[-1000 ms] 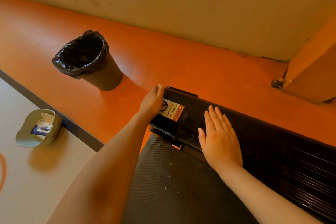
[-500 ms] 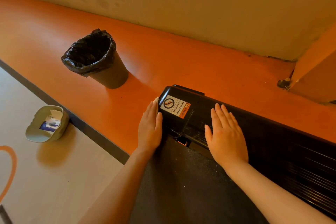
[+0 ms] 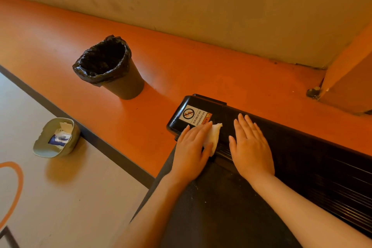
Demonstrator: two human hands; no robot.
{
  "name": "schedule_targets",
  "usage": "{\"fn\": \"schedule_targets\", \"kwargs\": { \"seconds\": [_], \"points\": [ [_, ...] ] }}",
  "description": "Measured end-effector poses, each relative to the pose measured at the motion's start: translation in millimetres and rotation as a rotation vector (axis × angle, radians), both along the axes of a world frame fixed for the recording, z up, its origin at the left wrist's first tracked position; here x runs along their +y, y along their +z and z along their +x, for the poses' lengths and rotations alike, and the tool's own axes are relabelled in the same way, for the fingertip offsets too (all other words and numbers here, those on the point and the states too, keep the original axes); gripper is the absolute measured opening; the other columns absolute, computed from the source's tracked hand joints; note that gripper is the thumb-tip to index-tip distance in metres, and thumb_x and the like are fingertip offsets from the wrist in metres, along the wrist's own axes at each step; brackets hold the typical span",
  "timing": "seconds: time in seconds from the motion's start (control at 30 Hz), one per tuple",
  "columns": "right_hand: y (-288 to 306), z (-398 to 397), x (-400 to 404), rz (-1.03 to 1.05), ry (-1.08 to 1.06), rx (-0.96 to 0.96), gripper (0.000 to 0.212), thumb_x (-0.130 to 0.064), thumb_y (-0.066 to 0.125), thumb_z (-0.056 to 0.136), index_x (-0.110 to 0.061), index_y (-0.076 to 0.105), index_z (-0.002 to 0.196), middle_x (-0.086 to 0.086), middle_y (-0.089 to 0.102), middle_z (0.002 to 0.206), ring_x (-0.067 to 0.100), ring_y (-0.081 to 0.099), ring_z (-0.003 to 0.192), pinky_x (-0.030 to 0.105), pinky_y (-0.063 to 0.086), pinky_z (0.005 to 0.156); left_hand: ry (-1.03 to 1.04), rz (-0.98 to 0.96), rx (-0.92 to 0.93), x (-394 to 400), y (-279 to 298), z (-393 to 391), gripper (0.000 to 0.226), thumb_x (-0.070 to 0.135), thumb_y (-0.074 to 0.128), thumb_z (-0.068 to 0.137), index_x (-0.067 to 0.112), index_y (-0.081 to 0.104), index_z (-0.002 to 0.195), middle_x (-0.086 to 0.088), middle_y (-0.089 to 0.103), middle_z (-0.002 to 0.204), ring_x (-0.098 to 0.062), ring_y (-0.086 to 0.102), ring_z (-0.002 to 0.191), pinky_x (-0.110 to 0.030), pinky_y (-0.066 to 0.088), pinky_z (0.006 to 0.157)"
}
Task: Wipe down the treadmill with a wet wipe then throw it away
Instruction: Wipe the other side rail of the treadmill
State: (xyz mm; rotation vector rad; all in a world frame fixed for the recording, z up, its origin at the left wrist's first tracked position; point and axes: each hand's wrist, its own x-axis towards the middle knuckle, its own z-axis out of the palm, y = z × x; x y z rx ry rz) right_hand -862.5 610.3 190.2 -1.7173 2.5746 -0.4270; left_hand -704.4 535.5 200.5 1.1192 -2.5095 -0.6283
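The person is in the wiping step. The left hand (image 3: 191,151) lies flat with straight fingers and presses a small white wet wipe (image 3: 213,137) onto the end of the black treadmill (image 3: 302,153), just below its white warning sticker (image 3: 194,115). The right hand (image 3: 249,147) lies flat and open on the ribbed side rail and holds nothing. More of the rail probably needs wiping. After that, the wipe must be picked up and carried to the round bin with the black bag (image 3: 108,66), which stands on the orange floor (image 3: 201,70) nearby. The hand will need to bunch up the wipe so it does not drop.
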Motion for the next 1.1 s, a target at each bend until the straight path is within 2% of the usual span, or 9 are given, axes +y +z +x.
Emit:
{"fn": "schedule_targets", "kwargs": {
  "seconds": [0.1,0.13,0.3,0.47,0.6,0.73,0.83,0.97,1.1],
  "points": [
    [0.3,0.1,0.0,0.000,-0.002,-0.017,0.049,-0.025,0.059,0.094,-0.001,0.053,0.135,0.017,0.047,0.145,0.030,0.042,0.137,0.040,0.028,0.110,-0.067,0.004,-0.146,-17.0,3.8,4.1,0.067,0.061,0.034,0.094,0.031,0.025,0.153,0.009,0.034,0.154,-0.010,0.018,0.146,-0.033,0.002,0.119],
    [0.5,0.1,0.0,0.001,-0.002,-0.023,0.049,-0.025,0.059,0.094,-0.001,0.053,0.135,0.017,0.047,0.145,0.030,0.042,0.137,0.040,0.028,0.110,-0.097,0.012,-0.166,-20.0,5.1,3.9,0.068,0.062,0.035,0.093,0.032,0.024,0.153,0.009,0.032,0.155,-0.010,0.017,0.147,-0.033,0.004,0.118],
    [4.8,0.6,0.2,0.020,0.005,-0.042,0.049,-0.026,0.057,0.095,-0.001,0.052,0.136,0.017,0.046,0.146,0.030,0.041,0.138,0.040,0.029,0.111,-0.134,0.061,-0.073,-14.3,8.5,-3.2,0.060,0.045,0.053,0.096,0.024,0.035,0.150,0.004,0.043,0.150,-0.010,0.033,0.140,-0.034,0.029,0.112],
    [7.2,-0.2,0.9,0.039,0.010,-0.061,0.048,-0.027,0.056,0.096,-0.001,0.051,0.137,0.017,0.046,0.146,0.030,0.040,0.138,0.039,0.026,0.111,-0.121,0.051,-0.036,-2.9,3.3,-3.8,0.063,0.052,0.049,0.091,0.023,0.040,0.146,0.001,0.051,0.143,-0.014,0.039,0.137,-0.040,0.036,0.110],
    [12.7,0.2,2.5,0.050,0.021,-0.114,0.045,-0.024,0.054,0.097,-0.002,0.052,0.136,0.016,0.046,0.146,0.029,0.040,0.139,0.038,0.025,0.111,-0.057,-0.028,0.009,7.1,2.8,-6.3,0.054,0.041,0.059,0.088,0.021,0.052,0.138,0.001,0.064,0.125,-0.014,0.050,0.121,-0.034,0.043,0.095],
    [22.3,-6.3,6.4,0.101,0.073,-0.275,0.046,-0.023,0.038,0.104,-0.009,0.037,0.148,0.008,0.029,0.157,0.020,0.020,0.148,0.030,0.009,0.117,-0.028,-0.087,0.051,16.1,5.1,-9.2,0.044,0.026,0.070,0.086,0.020,0.060,0.129,0.004,0.069,0.109,-0.006,0.051,0.101,-0.022,0.042,0.082],
    [36.6,-13.9,16.4,0.160,0.133,-0.322,0.048,-0.025,0.032,0.105,-0.015,0.029,0.152,0.002,0.019,0.161,0.015,0.010,0.150,0.028,0.009,0.118,-0.008,-0.121,0.050,14.4,8.4,-7.7,0.044,0.021,0.077,0.083,0.020,0.063,0.125,0.004,0.068,0.107,-0.009,0.056,0.098,-0.022,0.043,0.081],
    [76.6,-34.5,29.1,0.264,0.166,-0.274,0.048,-0.027,0.031,0.105,-0.016,0.028,0.152,0.002,0.017,0.162,0.016,0.009,0.150,0.030,0.010,0.120,0.048,-0.106,0.018,4.4,49.9,-4.4,0.040,0.017,0.075,0.084,0.017,0.065,0.123,-0.002,0.067,0.108,-0.020,0.061,0.097,-0.027,0.046,0.076],
    [157.7,-40.7,23.0,0.305,0.138,-0.295,0.049,-0.027,0.034,0.105,-0.016,0.029,0.152,0.005,0.013,0.163,0.021,0.009,0.150,0.033,0.012,0.119,0.136,-0.026,-0.016,-3.7,138.0,1.4,0.039,0.018,0.071,0.088,0.016,0.063,0.125,-0.006,0.065,0.116,-0.024,0.060,0.107,-0.026,0.046,0.080]
  ]
}}
